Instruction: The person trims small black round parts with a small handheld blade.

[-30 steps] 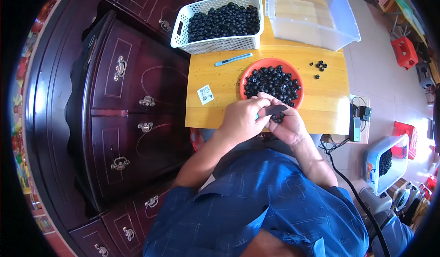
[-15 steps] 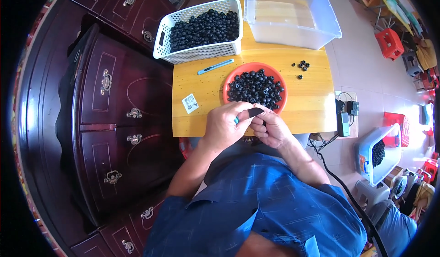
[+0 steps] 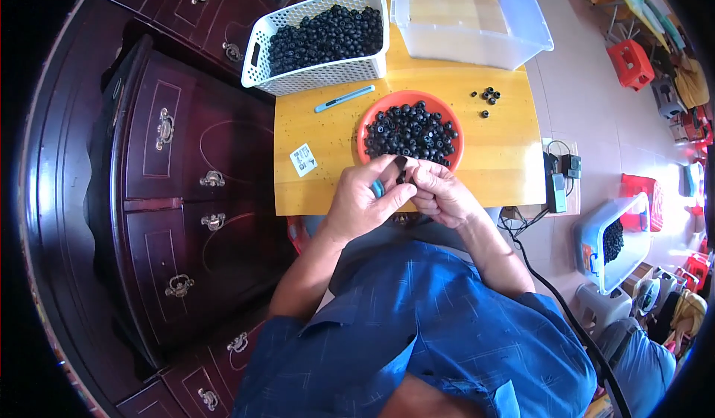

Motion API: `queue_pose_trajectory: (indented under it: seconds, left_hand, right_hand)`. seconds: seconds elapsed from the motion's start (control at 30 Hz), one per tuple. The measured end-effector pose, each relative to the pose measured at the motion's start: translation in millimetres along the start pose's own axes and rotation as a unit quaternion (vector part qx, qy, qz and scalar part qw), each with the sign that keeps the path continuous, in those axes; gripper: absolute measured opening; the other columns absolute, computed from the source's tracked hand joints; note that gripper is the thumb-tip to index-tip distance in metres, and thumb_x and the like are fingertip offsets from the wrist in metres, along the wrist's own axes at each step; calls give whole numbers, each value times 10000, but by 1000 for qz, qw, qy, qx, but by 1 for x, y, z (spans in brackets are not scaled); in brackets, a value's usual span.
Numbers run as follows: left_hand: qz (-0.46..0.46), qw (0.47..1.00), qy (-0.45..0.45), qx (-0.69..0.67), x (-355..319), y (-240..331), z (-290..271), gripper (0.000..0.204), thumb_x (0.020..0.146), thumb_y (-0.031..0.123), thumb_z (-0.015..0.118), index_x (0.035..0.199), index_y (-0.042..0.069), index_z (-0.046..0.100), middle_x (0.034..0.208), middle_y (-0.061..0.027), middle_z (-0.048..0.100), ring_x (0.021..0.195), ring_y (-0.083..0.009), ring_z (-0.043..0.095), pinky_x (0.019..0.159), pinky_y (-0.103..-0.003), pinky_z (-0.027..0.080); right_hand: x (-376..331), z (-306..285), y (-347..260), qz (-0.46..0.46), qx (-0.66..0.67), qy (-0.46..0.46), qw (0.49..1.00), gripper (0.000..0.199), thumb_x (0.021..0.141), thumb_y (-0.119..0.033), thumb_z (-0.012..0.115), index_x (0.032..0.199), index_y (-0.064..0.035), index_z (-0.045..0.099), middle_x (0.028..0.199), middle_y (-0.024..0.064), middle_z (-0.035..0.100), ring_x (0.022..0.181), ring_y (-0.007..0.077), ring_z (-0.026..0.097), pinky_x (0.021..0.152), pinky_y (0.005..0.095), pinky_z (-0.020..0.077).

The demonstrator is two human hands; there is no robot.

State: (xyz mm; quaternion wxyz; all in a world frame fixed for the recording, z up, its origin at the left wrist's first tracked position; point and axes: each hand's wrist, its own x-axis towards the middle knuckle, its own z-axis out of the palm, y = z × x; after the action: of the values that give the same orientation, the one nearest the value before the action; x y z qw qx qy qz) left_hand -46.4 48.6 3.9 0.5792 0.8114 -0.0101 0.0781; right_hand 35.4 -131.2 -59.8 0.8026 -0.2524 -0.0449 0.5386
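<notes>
Just in front of the orange-red bowl, my two hands meet with fingertips close together. My left hand is closed, with a small teal thing showing between thumb and forefinger. A dark cover or flat piece shows at its forefinger tip; I cannot tell which. My right hand pinches a small black round part, mostly hidden by the fingers. Many similar black ring-like parts with holes fill the bowl.
On the wooden table stand a white basket of black parts and a clear bin. A light-blue utility knife, a white label and several loose parts lie there. Dark drawers stand left; cables run right.
My left thumb has moved toward the right fingertips, and the dark piece at the forefinger shows shorter. More of the teal thing shows. The whole view has shifted slightly.
</notes>
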Motion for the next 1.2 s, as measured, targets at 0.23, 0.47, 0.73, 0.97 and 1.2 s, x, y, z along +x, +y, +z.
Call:
queue_pose_trajectory:
  seconds: [0.23, 0.47, 0.73, 0.97, 1.2]
  left_hand:
    - [1, 995, 63, -80, -7, -21, 16, 274, 892, 15, 784, 776, 18, 535, 633, -1, 492, 605, -80, 459, 562, -295, 420]
    - [44, 996, 81, 10, 0, 4, 16, 142, 879, -8, 786, 1012, 8, 737, 654, -15, 539, 589, -89, 511, 575, -275, 450]
    - [184, 953, 164, 174, -2, -7, 21, 239, 821, -6, 848, 1042, 31, 765, 712, -14, 622, 596, -82, 575, 543, -247, 439]
    - [34, 994, 41, 97, 4, 3, -1, 345, 852, 254, 884, 1000, 17, 682, 708, -45, 647, 622, -108, 608, 590, -283, 477]
    - [92, 980, -52, 168, 12, 8, -11, 474, 868, 469, 836, 933, 42, 639, 730, -87, 639, 668, -256, 676, 620, -365, 515]
  right_hand:
    - [0, 6, 2, -3, 12, -9, 1000, 246, 1054, -311, 646, 1118, -74, 668, 691, -86, 462, 515, 11, 301, 433, 189, 225]
    - [-1, 4, 3, -39, 18, 11, 999, 213, 1067, -294, 622, 1028, -85, 638, 679, -77, 447, 520, 17, 316, 431, 187, 237]
    - [3, 12, 3, -55, 34, 35, 997, 180, 1061, -279, 635, 979, -120, 620, 679, -78, 445, 522, 13, 316, 434, 186, 250]
    - [-1, 3, 0, -71, -12, -5, 997, 184, 1055, -275, 649, 989, -104, 630, 690, -81, 471, 527, 14, 317, 451, 192, 232]
    - [-6, 9, -11, -14, -106, -50, 993, 263, 1011, -324, 709, 1002, -63, 679, 744, -69, 540, 576, 10, 358, 498, 199, 274]
